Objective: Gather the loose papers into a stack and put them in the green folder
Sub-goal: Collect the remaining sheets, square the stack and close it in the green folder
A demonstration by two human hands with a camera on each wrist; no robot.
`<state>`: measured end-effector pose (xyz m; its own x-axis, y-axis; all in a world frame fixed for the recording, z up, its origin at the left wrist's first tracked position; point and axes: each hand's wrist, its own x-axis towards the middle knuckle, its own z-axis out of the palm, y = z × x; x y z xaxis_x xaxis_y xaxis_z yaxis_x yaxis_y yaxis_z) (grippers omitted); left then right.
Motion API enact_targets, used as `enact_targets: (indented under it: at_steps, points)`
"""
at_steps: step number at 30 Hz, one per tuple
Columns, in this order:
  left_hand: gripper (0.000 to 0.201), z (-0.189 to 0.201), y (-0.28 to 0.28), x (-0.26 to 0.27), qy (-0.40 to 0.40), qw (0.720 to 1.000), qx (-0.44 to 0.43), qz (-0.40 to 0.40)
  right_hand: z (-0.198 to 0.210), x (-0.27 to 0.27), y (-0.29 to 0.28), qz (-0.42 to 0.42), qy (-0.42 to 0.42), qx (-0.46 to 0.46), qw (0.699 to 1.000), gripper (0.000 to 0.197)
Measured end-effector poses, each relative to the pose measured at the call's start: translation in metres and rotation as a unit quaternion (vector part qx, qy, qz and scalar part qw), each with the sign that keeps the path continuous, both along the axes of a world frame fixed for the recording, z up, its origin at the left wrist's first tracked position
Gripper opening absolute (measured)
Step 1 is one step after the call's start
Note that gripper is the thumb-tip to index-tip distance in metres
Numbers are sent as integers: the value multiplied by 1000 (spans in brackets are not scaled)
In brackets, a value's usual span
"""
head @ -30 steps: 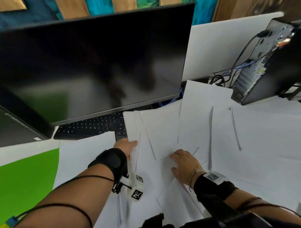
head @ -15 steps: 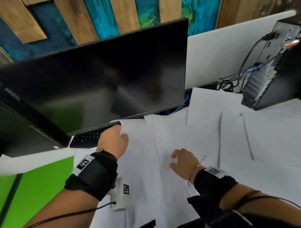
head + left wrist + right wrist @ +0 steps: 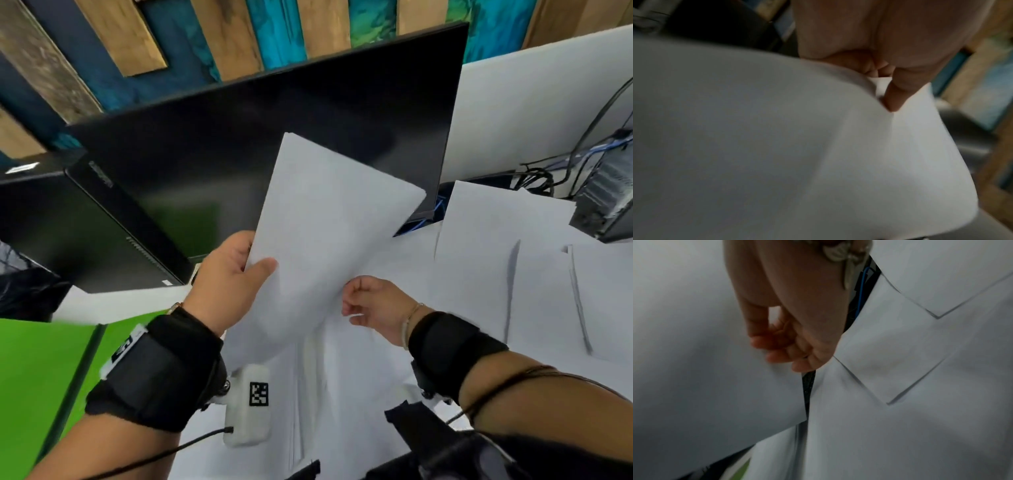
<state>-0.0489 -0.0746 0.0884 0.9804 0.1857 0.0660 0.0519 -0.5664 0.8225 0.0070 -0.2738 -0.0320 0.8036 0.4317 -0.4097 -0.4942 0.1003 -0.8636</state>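
Green folder beside loose papers, none visibly inside.

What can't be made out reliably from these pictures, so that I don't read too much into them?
- How many sheets the left hand pinches: the lifted paper is motion-blurred in the head and left wrist views.
- Whether the right hand actually grips the paper: its fingers curl against it, contact blurred.
- The green folder: cut off by the head view's left edge.
- The keyboard: hidden by paper.
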Motion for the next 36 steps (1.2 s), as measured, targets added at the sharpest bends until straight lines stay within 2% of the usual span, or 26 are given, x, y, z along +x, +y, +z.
enact_targets:
  at_steps: [3,6,7,11,14,18,19,21,22,24,30,33,36]
  points:
    - [24,-48,29,0,60,996,20,68,-10,2,3,12,-91,-169,981,24]
    - [20,-91,58,-7,116,978,21,171,-31,2,5,61,-181,-307,933,15]
    - [19,-103,68,-10,129,970,4,206,-37,2,7,75,-193,-329,921,9]
    - [14,-136,100,-22,158,942,-35,295,-48,-1,19,141,-237,-403,873,27]
    - [17,-146,116,-27,193,932,-31,306,-41,-2,33,205,-273,-431,835,39]
    - [12,-143,128,-34,223,919,-123,300,-33,3,49,288,-310,-491,761,44]
    - [14,-144,130,-36,226,924,-119,286,-31,5,53,312,-320,-513,733,42]
    - [20,-144,127,-36,243,937,-57,244,-27,8,60,353,-340,-564,665,38]
    - [18,-143,123,-37,254,939,-26,229,-24,9,62,362,-347,-584,638,40]
    - [14,-150,118,-39,268,942,5,201,-21,11,64,356,-358,-611,610,41]
    - [14,-173,110,-39,254,945,-39,202,-9,10,69,315,-336,-632,624,33]
    - [17,-179,104,-38,245,941,-135,189,1,2,76,280,-351,-627,637,38]
    - [18,-181,96,-40,245,914,-256,198,0,-12,89,277,-381,-591,655,43]
